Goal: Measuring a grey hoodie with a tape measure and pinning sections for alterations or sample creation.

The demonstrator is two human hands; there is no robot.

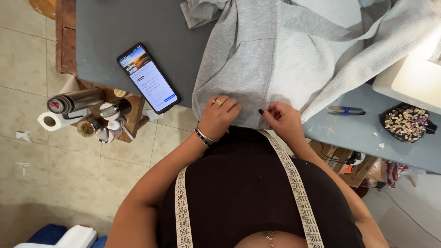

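While pinching the lower hem of the soft grey fleece garment (257, 69) at the dark table's (138, 27) near edge, keep left hand (217, 115) and right hand (283, 118) level; hold taut.

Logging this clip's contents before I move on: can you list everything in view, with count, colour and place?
sweatshirt: one, grey, spread on the table
table: one, dark grey-blue top
phone: one, black, screen lit, left of the sweatshirt
thread snips: one, blue, right table edge
dish of pins: one, black, far right
wooden rack of bottles: one, brown, by the table's left corner
paper roll: one, white, at the rack
tape measure: one, white, round the neck
left hand: on the hem, ring and bracelets
right hand: pinching the hem
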